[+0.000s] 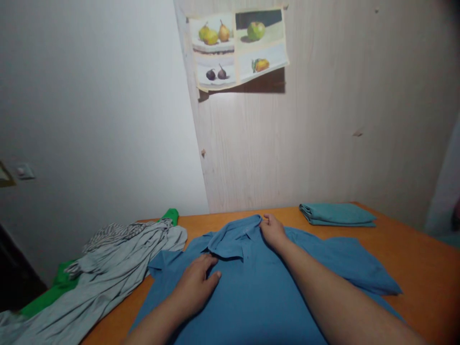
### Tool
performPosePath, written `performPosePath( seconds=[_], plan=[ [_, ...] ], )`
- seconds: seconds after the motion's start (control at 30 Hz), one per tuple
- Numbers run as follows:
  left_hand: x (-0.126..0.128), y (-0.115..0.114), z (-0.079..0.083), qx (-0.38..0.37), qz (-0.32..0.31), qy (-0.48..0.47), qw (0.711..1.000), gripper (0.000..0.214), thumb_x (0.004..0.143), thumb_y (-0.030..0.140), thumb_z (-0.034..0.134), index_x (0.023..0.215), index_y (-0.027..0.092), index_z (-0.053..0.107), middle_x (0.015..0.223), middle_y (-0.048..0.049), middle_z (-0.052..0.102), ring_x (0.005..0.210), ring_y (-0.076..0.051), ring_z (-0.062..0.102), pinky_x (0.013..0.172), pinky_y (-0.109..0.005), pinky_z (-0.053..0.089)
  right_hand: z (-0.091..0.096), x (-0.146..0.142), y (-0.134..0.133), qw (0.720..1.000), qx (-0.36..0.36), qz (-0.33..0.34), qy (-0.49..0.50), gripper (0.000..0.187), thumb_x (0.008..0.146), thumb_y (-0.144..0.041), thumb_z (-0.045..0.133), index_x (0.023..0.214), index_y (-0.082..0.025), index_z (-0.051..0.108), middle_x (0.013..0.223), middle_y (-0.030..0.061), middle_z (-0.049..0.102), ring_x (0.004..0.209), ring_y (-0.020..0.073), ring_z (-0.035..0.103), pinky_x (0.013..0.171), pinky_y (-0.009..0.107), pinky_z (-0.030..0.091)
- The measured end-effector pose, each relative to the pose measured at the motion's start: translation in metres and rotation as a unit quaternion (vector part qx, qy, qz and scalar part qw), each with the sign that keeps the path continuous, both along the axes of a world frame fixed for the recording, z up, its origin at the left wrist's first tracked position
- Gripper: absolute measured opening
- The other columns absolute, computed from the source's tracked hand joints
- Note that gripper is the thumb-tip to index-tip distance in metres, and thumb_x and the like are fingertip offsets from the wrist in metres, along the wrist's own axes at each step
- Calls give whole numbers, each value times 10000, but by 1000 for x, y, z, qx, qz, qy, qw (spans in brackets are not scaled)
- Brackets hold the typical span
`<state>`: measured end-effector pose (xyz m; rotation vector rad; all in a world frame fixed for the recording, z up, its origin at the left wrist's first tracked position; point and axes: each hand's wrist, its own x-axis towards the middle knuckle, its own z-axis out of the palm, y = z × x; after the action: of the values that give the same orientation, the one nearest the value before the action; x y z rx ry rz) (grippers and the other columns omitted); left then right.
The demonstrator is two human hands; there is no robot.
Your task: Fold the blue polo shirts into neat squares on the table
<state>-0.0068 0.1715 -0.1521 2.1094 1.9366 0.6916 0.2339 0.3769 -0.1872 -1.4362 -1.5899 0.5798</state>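
Best held by the stiffer-looking collar (227, 249) of the shirt (257, 297), likely light and limp. Pinched there by right hand (275, 234), touched by unclenched left hand (197, 281).

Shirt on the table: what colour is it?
The shirt is blue, as the head view shows best.

Blue shirt (266, 297): matt cloth, mostly smooth. Left of the shirt: grey cloth (118, 273), soft and matt, roughened by creases; green cloth (64, 290), also matt. Beyond the shirt, to its right: folded teal cloth (338, 214), smooth. Beneath the shirt: smooth orange bench (406, 249). Behind the shirt: wood-grained panel (287, 158), bearing a printed sheet (235, 48) of paper.
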Motion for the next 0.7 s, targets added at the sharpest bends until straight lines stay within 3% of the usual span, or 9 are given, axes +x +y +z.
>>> performPosePath(
  seconds=[0.1, 0.17, 0.27, 0.4, 0.53, 0.7],
  plan=[
    [-12, 19, 20, 34, 48, -55, 997, 327, 889, 416, 439, 771, 191, 644, 767, -40, 681, 760, -201, 633, 680, -293, 456, 2, -1, -2, 1000, 3, -3, -6, 438, 857, -167, 534, 1286, -92, 576, 916, 103, 729, 909, 216, 665, 773, 260, 444],
    [-18, 38, 33, 71, 106, -49, 991, 339, 896, 442, 430, 711, 201, 581, 665, -10, 611, 663, -176, 578, 595, -269, 384, 4, -2, -4, 1000, 5, -4, -12, 401, 859, -169, 531, 1248, -102, 598, 943, 113, 724, 922, 221, 659, 777, 263, 435],
    [-18, 69, 45, 66, 130, -1, 989, 342, 879, 500, 490, 724, 204, 563, 671, -5, 611, 656, -168, 564, 569, -256, 328, 6, -3, -5, 1000, 11, 0, -17, 338, 854, -170, 535, 1178, -126, 622, 961, 107, 718, 918, 219, 651, 776, 264, 426],
    [-10, 104, 46, -4, 138, 61, 989, 363, 778, 559, 644, 837, 202, 619, 837, -54, 698, 784, -218, 624, 605, -261, 351, 7, -4, -8, 1000, 22, 10, -17, 259, 839, -179, 538, 1083, -168, 625, 882, 56, 697, 847, 191, 636, 739, 248, 417],
    [-4, 130, 44, -69, 130, 53, 988, 237, 638, 323, 788, 774, 203, 634, 853, -71, 716, 867, -263, 647, 664, -277, 395, 6, -6, -9, 999, 27, 41, -15, 268, 834, -199, 525, 1088, -186, 607, 793, 12, 650, 768, 172, 604, 684, 239, 396],
    [1, 164, 50, -77, 145, -29, 986, 92, 745, 205, 703, 791, 156, 640, 892, -127, 711, 915, -282, 654, 700, -307, 437, 5, -8, -9, 998, 19, 60, -12, 302, 830, -196, 517, 1124, -200, 585, 754, -11, 621, 741, 164, 582, 664, 234, 375]
  ],
)
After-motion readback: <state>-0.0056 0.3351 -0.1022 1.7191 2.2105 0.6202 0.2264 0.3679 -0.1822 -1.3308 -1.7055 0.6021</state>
